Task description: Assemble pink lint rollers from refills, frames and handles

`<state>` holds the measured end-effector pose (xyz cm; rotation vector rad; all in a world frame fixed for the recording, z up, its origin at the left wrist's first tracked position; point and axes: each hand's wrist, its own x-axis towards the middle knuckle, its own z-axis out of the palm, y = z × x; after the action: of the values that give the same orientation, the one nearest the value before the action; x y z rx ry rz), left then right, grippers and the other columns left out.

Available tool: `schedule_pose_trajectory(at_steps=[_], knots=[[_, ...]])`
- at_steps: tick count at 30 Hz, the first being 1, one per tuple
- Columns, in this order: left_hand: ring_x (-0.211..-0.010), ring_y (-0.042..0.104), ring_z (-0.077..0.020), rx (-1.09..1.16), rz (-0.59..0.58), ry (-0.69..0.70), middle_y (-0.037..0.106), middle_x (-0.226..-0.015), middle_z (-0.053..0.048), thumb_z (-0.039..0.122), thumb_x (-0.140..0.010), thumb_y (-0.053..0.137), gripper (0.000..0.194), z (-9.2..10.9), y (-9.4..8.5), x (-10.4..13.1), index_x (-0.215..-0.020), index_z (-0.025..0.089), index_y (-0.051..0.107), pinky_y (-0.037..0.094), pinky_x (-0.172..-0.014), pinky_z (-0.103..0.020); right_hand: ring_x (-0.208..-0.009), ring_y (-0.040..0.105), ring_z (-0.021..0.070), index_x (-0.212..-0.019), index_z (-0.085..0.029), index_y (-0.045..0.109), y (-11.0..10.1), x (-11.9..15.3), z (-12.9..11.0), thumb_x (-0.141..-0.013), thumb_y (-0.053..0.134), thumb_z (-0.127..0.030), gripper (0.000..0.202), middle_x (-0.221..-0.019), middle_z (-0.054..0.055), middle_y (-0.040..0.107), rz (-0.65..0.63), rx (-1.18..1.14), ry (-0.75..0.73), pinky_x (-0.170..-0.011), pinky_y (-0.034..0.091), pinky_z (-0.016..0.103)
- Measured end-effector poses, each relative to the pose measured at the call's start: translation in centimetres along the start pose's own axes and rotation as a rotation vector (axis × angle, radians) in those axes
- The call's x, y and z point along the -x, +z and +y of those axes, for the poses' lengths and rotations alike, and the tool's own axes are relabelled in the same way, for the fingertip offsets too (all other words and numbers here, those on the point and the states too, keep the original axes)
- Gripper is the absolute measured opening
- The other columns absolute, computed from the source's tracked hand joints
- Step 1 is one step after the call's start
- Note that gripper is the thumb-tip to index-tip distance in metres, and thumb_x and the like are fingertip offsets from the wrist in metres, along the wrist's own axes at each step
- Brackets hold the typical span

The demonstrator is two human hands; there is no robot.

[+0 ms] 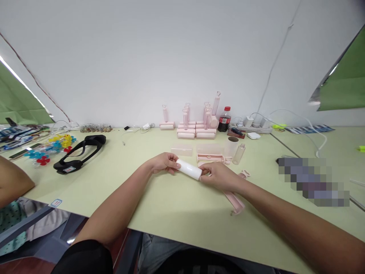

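A white lint-roller roll (189, 169) lies slantwise between my two hands, just above the table. My left hand (165, 163) grips its left end between thumb and fingers. At the other end, my right hand (217, 175) has its fingers closed on the rim. Under my right forearm is a pink lint-roller frame (235, 203), partly hidden by the arm. Beyond the roll lie a pink casing (211, 156) and clear plastic covers (181, 150). An upright roll (233, 141) and a clear tube (238, 154) stand to their right.
Several pink lint rollers (186, 133) stand by the wall beside a cola bottle (224, 120). A power strip (258, 129) with cables is farther right. To the left lie a black head strap (81, 152) and colourful plastic flowers (43, 160). Another person's arm (14, 177) rests at the left edge.
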<state>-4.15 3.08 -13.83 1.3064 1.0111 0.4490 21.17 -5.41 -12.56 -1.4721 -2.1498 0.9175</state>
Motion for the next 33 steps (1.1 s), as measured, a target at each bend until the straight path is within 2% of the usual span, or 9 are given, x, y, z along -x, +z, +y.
schedule_pose_trajectory(at_steps=[4,6,9,16,20,23,27,30,33], knots=[[-0.056,0.055,-0.0088,-0.251,-0.054,0.028,0.058,-0.070,0.003,0.027,-0.051,0.089,0.046,-0.4,-0.1,-0.1,-0.082,0.016,0.057,0.042,-0.045,-0.020,-0.079,0.065,0.0209,-0.083,-0.020,0.073,-0.2,-0.4,0.3,-0.078,0.056,-0.029,0.020,-0.088,0.003,0.074,0.054,0.107,0.012,-0.064,0.041,0.028],[-0.053,0.052,-0.0085,-0.323,-0.072,0.031,0.057,-0.069,0.005,0.031,-0.053,0.088,0.046,-0.4,-0.1,0.0,-0.083,0.019,0.054,0.039,-0.045,-0.021,-0.084,0.065,0.0219,-0.088,-0.020,0.074,-0.2,-0.6,0.3,-0.079,0.055,-0.028,0.022,-0.092,0.004,0.074,0.105,0.146,0.004,-0.068,0.041,0.028],[-0.054,0.049,-0.0086,-0.445,-0.036,0.089,0.057,-0.071,0.005,0.038,-0.056,0.085,0.046,-0.3,-0.2,0.3,-0.084,0.021,0.053,0.037,-0.049,-0.022,-0.090,0.065,0.0233,-0.104,-0.019,0.071,-0.2,-0.4,0.3,-0.080,0.054,-0.028,0.031,-0.099,0.006,0.074,0.147,0.170,0.018,-0.070,0.042,0.029],[-0.066,0.051,-0.0125,-0.714,0.059,0.209,0.058,-0.079,0.001,0.043,-0.057,0.083,0.040,0.0,-0.7,1.0,-0.079,0.021,0.059,0.036,-0.055,-0.023,-0.083,0.064,0.0231,-0.104,-0.020,0.072,-0.2,0.4,0.5,-0.079,0.051,-0.025,0.032,-0.097,0.007,0.074,0.145,0.319,0.152,-0.061,0.036,0.028],[-0.062,0.058,-0.0152,-0.667,0.011,0.135,0.061,-0.073,0.001,0.045,-0.060,0.081,0.040,0.1,-0.6,1.3,-0.086,0.022,0.061,0.042,-0.055,-0.025,-0.076,0.061,0.0216,-0.081,-0.020,0.068,-0.6,1.0,0.0,-0.082,0.049,-0.028,0.020,-0.087,0.007,0.072,0.153,0.390,0.174,-0.057,0.031,0.028],[-0.059,0.061,-0.0162,-0.622,0.000,0.118,0.061,-0.074,0.000,0.044,-0.060,0.082,0.041,-0.1,-0.4,1.4,-0.090,0.021,0.063,0.044,-0.052,-0.026,-0.065,0.055,0.0184,-0.069,-0.020,0.060,-0.6,2.0,-0.6,-0.081,0.052,-0.029,0.016,-0.073,0.005,0.067,0.031,0.419,0.078,-0.054,0.027,0.028],[-0.052,0.053,-0.0094,-0.539,-0.045,0.183,0.059,-0.091,-0.003,0.046,-0.061,0.082,0.037,-0.5,0.0,1.0,-0.080,0.019,0.065,0.041,-0.046,-0.026,-0.059,0.050,0.0170,-0.070,-0.022,0.058,-0.1,3.2,-0.8,-0.073,0.060,-0.027,0.007,-0.068,0.003,0.064,-0.184,0.461,-0.011,-0.052,0.023,0.028],[-0.050,0.048,-0.0054,-0.416,-0.079,0.218,0.054,-0.101,-0.004,0.049,-0.067,0.076,0.036,-0.5,0.4,0.7,-0.074,0.017,0.064,0.040,-0.045,-0.026,-0.057,0.048,0.0159,-0.068,-0.021,0.057,0.4,3.2,-0.5,-0.075,0.056,-0.022,0.007,-0.067,0.003,0.062,-0.175,0.468,-0.031,-0.052,0.022,0.028],[-0.067,0.054,-0.0096,-0.370,0.040,0.408,0.053,-0.098,-0.003,0.047,-0.072,0.072,0.031,0.3,0.3,0.9,-0.073,0.017,0.064,0.047,-0.060,-0.025,-0.057,0.047,0.0147,-0.067,-0.020,0.056,0.9,2.8,-0.1,-0.078,0.053,-0.022,0.011,-0.065,0.002,0.060,-0.127,0.427,-0.068,-0.053,0.023,0.028]])
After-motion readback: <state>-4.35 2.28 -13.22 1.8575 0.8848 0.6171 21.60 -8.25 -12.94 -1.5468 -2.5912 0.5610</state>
